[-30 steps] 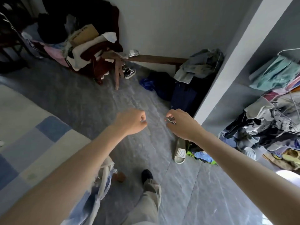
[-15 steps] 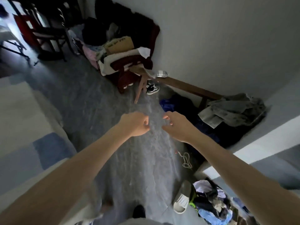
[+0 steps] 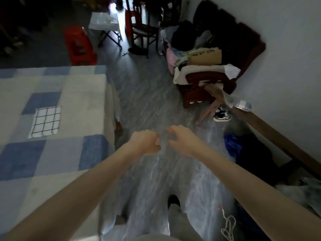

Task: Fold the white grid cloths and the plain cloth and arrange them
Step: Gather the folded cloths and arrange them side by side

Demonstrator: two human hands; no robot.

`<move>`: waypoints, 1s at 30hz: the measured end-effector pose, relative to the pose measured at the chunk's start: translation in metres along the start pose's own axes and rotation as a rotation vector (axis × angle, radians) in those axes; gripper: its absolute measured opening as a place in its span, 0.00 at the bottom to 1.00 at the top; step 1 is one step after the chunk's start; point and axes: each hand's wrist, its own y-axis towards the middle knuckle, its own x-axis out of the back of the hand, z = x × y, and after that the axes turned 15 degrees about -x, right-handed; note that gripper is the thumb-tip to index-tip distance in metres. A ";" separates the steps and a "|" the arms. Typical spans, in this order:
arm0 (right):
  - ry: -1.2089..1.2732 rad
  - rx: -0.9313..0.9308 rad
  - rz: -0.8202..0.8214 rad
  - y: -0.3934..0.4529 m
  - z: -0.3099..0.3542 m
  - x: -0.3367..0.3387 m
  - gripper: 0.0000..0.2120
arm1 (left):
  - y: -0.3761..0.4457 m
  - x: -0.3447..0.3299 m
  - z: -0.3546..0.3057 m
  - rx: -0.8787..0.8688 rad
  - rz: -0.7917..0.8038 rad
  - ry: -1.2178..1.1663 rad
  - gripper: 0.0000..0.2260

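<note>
A folded white grid cloth lies flat on the blue-and-cream checked bed at the left. Both my arms reach forward over the grey floor, to the right of the bed and well away from the cloth. My left hand is a closed fist with nothing visible in it. Just to its right, my right hand has loosely curled fingers, with a gap between thumb and forefinger and nothing seen inside. The two hands nearly touch. No plain cloth can be made out.
An armchair heaped with clothes stands against the right wall. A wooden bench runs along that wall, with dark clothes and sneakers beside it. A red stool and chairs stand beyond the bed. A white cord lies on the floor.
The view has swung left, bringing the bed and the folded grid cloth into sight. Both hands stay raised close together in front of me.
</note>
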 end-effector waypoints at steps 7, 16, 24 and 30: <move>-0.025 0.206 0.033 0.108 0.012 0.037 0.16 | 0.043 0.035 0.036 0.200 -0.097 -0.110 0.11; -0.051 0.478 0.258 0.181 0.092 0.011 0.17 | 0.019 0.020 0.105 0.579 -0.159 -0.212 0.10; -0.145 0.664 0.409 0.242 0.176 -0.024 0.17 | -0.024 -0.016 0.207 0.910 -0.248 -0.393 0.17; -0.199 0.763 0.423 0.300 0.273 -0.045 0.16 | -0.035 -0.015 0.304 1.070 -0.347 -0.397 0.19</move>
